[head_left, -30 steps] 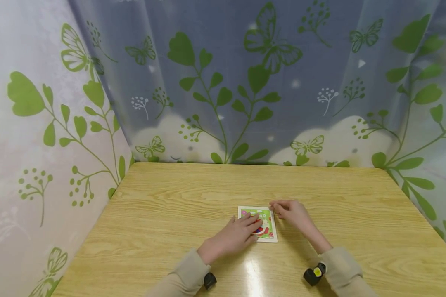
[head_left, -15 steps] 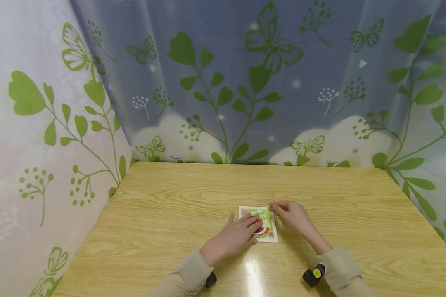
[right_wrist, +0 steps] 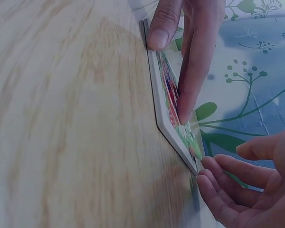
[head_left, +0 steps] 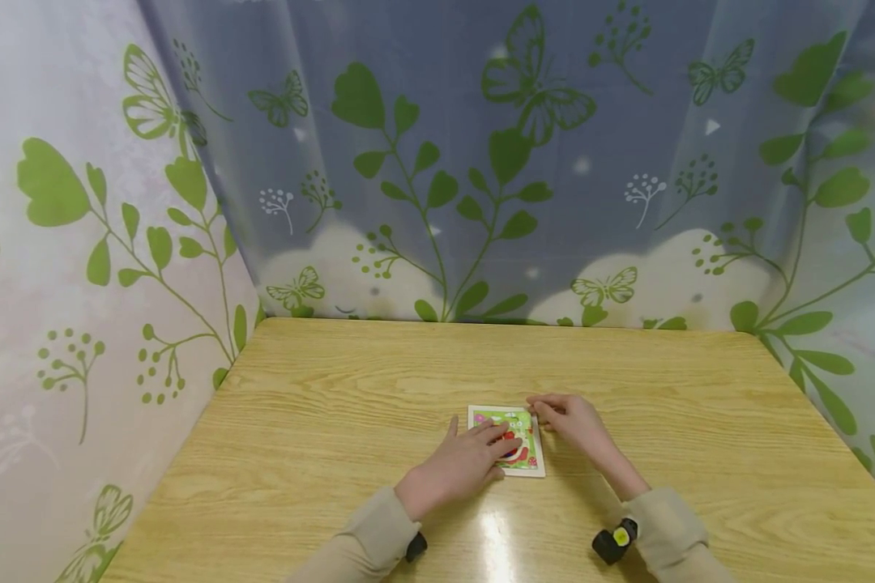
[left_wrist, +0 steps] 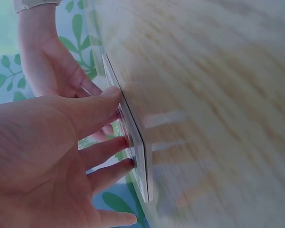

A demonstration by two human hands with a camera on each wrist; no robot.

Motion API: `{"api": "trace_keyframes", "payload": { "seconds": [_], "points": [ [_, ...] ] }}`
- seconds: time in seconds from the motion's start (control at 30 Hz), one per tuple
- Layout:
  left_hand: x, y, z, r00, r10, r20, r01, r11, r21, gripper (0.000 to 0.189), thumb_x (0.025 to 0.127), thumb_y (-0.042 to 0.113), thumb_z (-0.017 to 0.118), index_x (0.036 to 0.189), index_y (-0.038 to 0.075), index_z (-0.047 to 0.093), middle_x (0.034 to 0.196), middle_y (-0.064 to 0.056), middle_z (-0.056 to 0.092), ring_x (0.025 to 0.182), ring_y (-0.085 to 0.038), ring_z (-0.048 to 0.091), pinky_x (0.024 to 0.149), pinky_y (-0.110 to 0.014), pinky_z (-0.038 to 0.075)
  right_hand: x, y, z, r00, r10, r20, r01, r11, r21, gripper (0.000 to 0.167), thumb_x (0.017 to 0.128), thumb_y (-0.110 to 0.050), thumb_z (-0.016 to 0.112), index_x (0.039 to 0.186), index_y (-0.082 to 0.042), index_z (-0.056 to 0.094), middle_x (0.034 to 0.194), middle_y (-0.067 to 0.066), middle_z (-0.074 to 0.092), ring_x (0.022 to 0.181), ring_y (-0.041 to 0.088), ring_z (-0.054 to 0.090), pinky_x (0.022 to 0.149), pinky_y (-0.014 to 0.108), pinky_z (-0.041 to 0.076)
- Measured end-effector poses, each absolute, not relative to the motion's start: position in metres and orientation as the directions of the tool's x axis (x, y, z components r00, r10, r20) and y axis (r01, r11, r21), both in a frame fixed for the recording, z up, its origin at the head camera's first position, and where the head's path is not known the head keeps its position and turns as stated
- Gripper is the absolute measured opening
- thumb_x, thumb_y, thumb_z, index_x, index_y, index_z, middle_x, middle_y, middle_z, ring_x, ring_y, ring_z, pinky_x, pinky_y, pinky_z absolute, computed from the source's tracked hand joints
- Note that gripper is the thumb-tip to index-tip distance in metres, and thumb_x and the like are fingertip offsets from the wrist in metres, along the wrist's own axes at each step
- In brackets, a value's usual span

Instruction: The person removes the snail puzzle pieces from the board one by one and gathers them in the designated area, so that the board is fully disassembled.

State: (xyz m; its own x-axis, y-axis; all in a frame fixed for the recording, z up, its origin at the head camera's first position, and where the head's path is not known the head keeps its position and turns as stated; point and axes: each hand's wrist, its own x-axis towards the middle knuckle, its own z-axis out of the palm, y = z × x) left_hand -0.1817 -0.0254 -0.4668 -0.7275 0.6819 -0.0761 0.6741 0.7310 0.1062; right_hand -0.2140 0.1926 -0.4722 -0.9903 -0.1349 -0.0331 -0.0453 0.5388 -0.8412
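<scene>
A flat, square picture puzzle [head_left: 527, 450] with a white border and a green scene in red, white and blue lies on the table. My left hand [head_left: 461, 463] rests across its left part with spread fingers; the fingertips touch the picture. The left wrist view shows the left thumb [left_wrist: 102, 105] at the board's edge. At the puzzle's upper right corner, my right hand [head_left: 573, 419] has bent fingers and seems to pinch the edge. In the right wrist view, the right fingertips [right_wrist: 206, 178] meet that corner, where a green edge [right_wrist: 197, 151] stands slightly raised. The left hand hides part of the picture.
The wood-grain table [head_left: 321, 389] extends around the puzzle. A patterned curtain [head_left: 437, 162] with leaves and butterflies rises behind it, and similar cloth hangs at both sides. Black wrist devices [head_left: 612, 542] sit at the cuffs.
The left thumb has spread slightly away from the board, and a left fingertip has slid a little downward on the picture. The right hand stays at the corner with barely any movement.
</scene>
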Motion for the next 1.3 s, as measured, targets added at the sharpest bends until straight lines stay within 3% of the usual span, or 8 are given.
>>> {"api": "trace_keyframes", "payload": {
  "seconds": [0.27,0.47,0.67,1.0,1.13,1.3],
  "points": [
    [-0.182,-0.025,-0.465,-0.726,0.683,-0.083,0.674,0.730,0.108,0.052,0.102,0.037,0.059,0.151,0.028,0.049,0.159,0.004,0.043,0.145,-0.019,0.041,0.114,-0.065,0.033,-0.217,0.193,-0.475,-0.991,-0.132,-0.018,-0.055,0.529,-0.847,0.031,0.100,-0.012,0.062,0.125,0.005,0.069,0.121,0.023,0.070,0.102,0.031,0.072,0.082,0.033,0.061],
    [-0.183,-0.026,-0.467,-0.725,0.684,-0.081,0.675,0.729,0.112,0.052,0.102,0.037,0.059,0.152,0.028,0.049,0.159,0.004,0.043,0.146,-0.018,0.040,0.115,-0.065,0.032,-0.220,0.192,-0.479,-0.994,-0.106,0.017,-0.074,0.562,-0.824,0.030,0.095,-0.007,0.068,0.124,0.001,0.071,0.114,0.016,0.075,0.102,0.032,0.072,0.085,0.036,0.058],
    [-0.183,-0.026,-0.468,-0.724,0.685,-0.074,0.677,0.727,0.113,0.052,0.101,0.037,0.060,0.151,0.028,0.050,0.158,0.003,0.044,0.145,-0.019,0.041,0.114,-0.065,0.032,-0.221,0.190,-0.481,-0.996,-0.084,0.013,-0.057,0.542,-0.838,0.032,0.090,-0.001,0.072,0.122,0.003,0.071,0.110,0.019,0.074,0.097,0.033,0.073,0.086,0.042,0.058],
    [-0.185,-0.026,-0.470,-0.722,0.688,-0.067,0.680,0.725,0.115,0.052,0.101,0.037,0.061,0.151,0.028,0.050,0.158,0.003,0.044,0.145,-0.019,0.042,0.115,-0.065,0.032,-0.223,0.188,-0.482,-0.994,-0.109,0.012,-0.064,0.487,-0.871,0.033,0.087,-0.002,0.076,0.118,0.004,0.072,0.110,0.021,0.074,0.088,0.023,0.074,0.072,0.022,0.054],
    [-0.184,-0.025,-0.469,-0.720,0.690,-0.064,0.683,0.723,0.109,0.052,0.101,0.037,0.061,0.151,0.028,0.050,0.158,0.003,0.044,0.144,-0.019,0.042,0.115,-0.065,0.032,-0.221,0.188,-0.480,-0.993,-0.120,-0.023,-0.031,0.430,-0.902,0.033,0.088,-0.003,0.076,0.120,0.006,0.071,0.112,0.021,0.074,0.087,0.016,0.072,0.073,0.020,0.054],
    [-0.184,-0.026,-0.469,-0.718,0.693,-0.058,0.686,0.720,0.101,0.052,0.101,0.037,0.060,0.151,0.028,0.050,0.158,0.003,0.044,0.145,-0.019,0.042,0.115,-0.065,0.032,-0.221,0.187,-0.478,-0.988,-0.138,-0.072,0.016,0.369,-0.929,0.030,0.092,-0.004,0.073,0.118,0.011,0.069,0.103,0.022,0.075,0.081,0.010,0.071,0.071,0.023,0.058]
  ]
}}
